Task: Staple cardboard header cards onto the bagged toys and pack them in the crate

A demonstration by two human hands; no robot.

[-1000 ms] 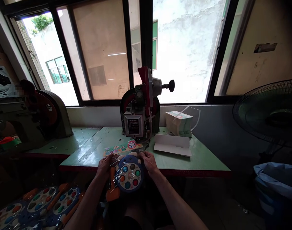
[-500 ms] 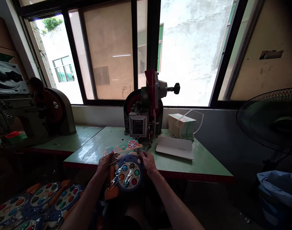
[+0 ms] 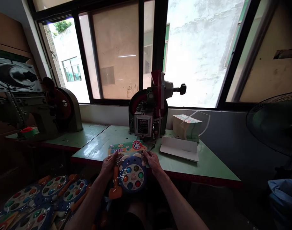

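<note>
Between my hands hangs a clear plastic bag holding a round blue toy (image 3: 132, 176) with coloured buttons and an orange toy hammer (image 3: 116, 187). My left hand (image 3: 108, 165) pinches the bag's top left corner. On the opposite corner, the fingers of my right hand (image 3: 152, 160) are closed in the same way. A printed header card (image 3: 126, 147) stands along the top of the bag, just in front of the stapling machine (image 3: 146, 118). Whether the card is fixed to the bag, I cannot tell.
Several bagged toys (image 3: 53, 187) lie in a pile at lower left. On the green table (image 3: 215, 169) are an open white carton (image 3: 179, 149) and a stack of cards (image 3: 187, 126). A second machine (image 3: 62, 105) stands left, a fan (image 3: 275, 121) right.
The view has swung slightly left, so everything sits farther right. The header card now shows more of its printed face above the bag. Both hands keep their grip.
</note>
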